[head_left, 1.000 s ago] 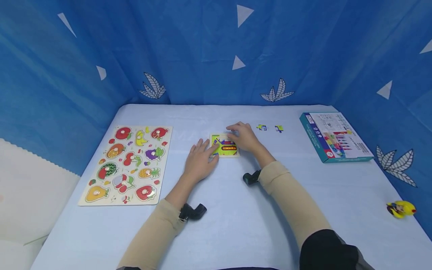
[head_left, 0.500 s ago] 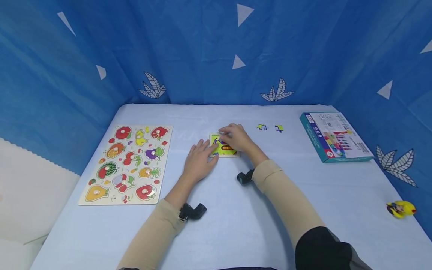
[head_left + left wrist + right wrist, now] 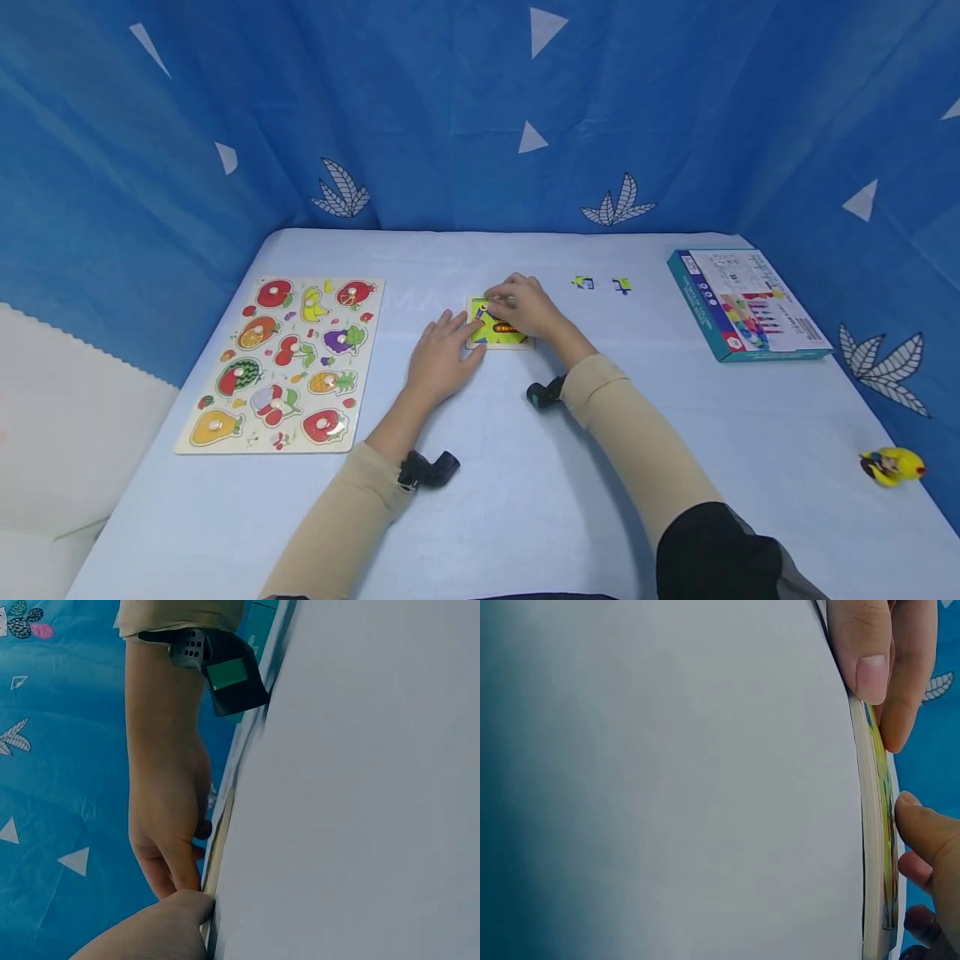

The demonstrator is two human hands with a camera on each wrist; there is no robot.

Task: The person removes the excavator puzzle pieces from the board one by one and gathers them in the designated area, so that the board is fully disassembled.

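A small square wooden puzzle (image 3: pixel 510 340) with a yellow-green vehicle picture lies on the table between both hands. My left hand (image 3: pixel 442 354) rests at its left side, fingers extended, index fingertip and thumb reaching over the edge. In the right wrist view, its thumb (image 3: pixel 870 675) touches the frame's side. My right hand (image 3: pixel 528 308) bends over the top of the puzzle (image 3: pixel 889 825), fingertips at the picture's surface. I cannot tell whether it pinches a piece, as its fingers hide that spot. Two loose jigsaw pieces (image 3: pixel 582 282) (image 3: pixel 622 285) lie right of it.
On the left lies a fruit peg board (image 3: pixel 315 333). A teal-edged box (image 3: pixel 750 304) is at the back right, and a yellow toy duck (image 3: pixel 892 465) sits near the right edge. A blue curtain (image 3: pixel 450 108) hangs behind the table.
My right hand has moved left across the top of the puzzle, then stayed nearly still over the last half second. My left hand keeps its place.
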